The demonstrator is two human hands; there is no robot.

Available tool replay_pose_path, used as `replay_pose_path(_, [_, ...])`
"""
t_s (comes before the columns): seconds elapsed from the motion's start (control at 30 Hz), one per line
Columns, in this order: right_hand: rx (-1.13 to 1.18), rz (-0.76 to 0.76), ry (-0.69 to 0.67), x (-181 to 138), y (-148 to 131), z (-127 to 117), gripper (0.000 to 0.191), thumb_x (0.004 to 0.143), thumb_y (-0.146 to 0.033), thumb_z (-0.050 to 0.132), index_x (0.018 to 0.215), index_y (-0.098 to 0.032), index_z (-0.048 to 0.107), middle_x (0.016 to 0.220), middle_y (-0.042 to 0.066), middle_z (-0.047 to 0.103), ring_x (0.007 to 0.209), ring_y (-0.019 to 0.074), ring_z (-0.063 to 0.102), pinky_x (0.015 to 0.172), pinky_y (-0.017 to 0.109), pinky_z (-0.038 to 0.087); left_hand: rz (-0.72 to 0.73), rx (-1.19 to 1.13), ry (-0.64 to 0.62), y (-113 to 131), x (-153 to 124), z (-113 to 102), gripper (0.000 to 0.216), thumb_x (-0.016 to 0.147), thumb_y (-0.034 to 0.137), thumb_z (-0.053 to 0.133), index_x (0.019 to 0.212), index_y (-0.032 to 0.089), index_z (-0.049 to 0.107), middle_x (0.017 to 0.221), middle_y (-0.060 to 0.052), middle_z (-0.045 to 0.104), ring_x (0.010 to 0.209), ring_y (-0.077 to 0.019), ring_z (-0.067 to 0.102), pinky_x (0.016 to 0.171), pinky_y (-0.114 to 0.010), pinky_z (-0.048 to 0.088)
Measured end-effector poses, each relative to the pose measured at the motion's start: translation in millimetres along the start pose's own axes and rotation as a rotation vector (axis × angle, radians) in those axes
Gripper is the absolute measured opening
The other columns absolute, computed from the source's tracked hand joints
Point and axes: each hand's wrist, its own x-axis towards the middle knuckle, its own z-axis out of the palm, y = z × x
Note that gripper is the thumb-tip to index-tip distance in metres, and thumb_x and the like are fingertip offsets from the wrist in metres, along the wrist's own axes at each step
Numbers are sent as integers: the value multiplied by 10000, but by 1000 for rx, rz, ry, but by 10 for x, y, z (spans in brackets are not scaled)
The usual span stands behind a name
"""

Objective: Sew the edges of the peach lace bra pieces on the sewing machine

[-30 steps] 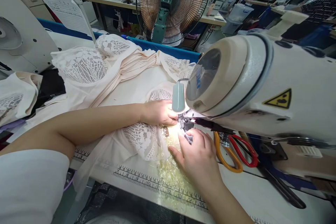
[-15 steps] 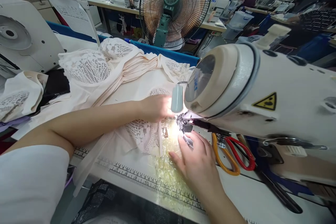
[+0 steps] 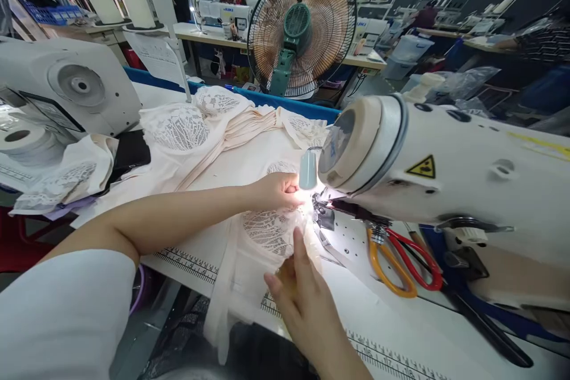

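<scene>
Rows of sewing stations are filling the dim workshop behind a white sewing table (image 3: 401, 332). On it, a pale lace garment piece (image 3: 267, 231) is lying just in front of the presser foot (image 3: 324, 217), its edge trailing off the table's near side. Left hand (image 3: 278, 190) is pinching the lace close to the needle, apparently to keep it lined up under the lamp glare (the fingertips are washed out). Right hand (image 3: 303, 300) is resting open, fingers flat on the fabric's near edge, steadying it. Orange-and-red scissors (image 3: 401, 261) are lying under the sewing machine (image 3: 445, 160) arm, within reach. Beyond, more lace pieces (image 3: 187, 127) are piling up, and a standing fan (image 3: 301, 27) is facing the bench.
</scene>
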Motion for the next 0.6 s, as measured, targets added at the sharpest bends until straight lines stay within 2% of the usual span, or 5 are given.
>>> replay_pose_path(0.13, [18, 162, 55, 99, -1, -121, 277, 881, -339, 447, 1001, -180, 638, 755, 24, 647, 702, 149, 601, 643, 248, 482, -28, 325, 150, -88, -80, 91, 123, 807, 232, 483, 743, 182, 391, 617, 49, 475, 508, -78, 424, 478, -201, 322])
replay_pose_path(0.17, [-10, 227, 88, 112, 26, -188, 264, 879, -351, 445, 857, -194, 655, 743, 19, 654, 698, 148, 599, 635, 240, 466, -8, 506, 131, -106, -118, 111, 48, 812, 206, 478, 836, 167, 462, 691, 23, 519, 540, -87, 448, 488, -204, 318])
replay_pose_path(0.23, [-95, 342, 92, 122, 98, -327, 291, 875, -368, 437, 716, -211, 623, 679, -2, 644, 644, 147, 580, 591, 239, 428, 47, 840, 12, -129, -208, 163, 279, 814, 158, 477, 1089, 189, 509, 804, -16, 553, 558, -98, 463, 481, -210, 287])
replay_pose_path(0.37, [-231, 433, -89, 118, 217, -502, 260, 871, -314, 410, 974, -233, 635, 743, -8, 666, 655, 161, 584, 579, 249, 396, 62, 1170, -180, -137, -361, 338, 446, 803, 129, 478, 1232, 252, 491, 809, -50, 548, 504, -108, 446, 442, -217, 240])
replay_pose_path(0.6, [-556, 426, -338, 202, 194, -481, 478, 854, -187, 363, 1311, -261, 482, 760, 16, 663, 678, 181, 575, 517, 248, 322, -143, 1126, -237, 61, -322, 548, 306, 790, 123, 444, 1081, 128, 538, 821, -96, 570, 647, -209, 563, 462, -262, 340])
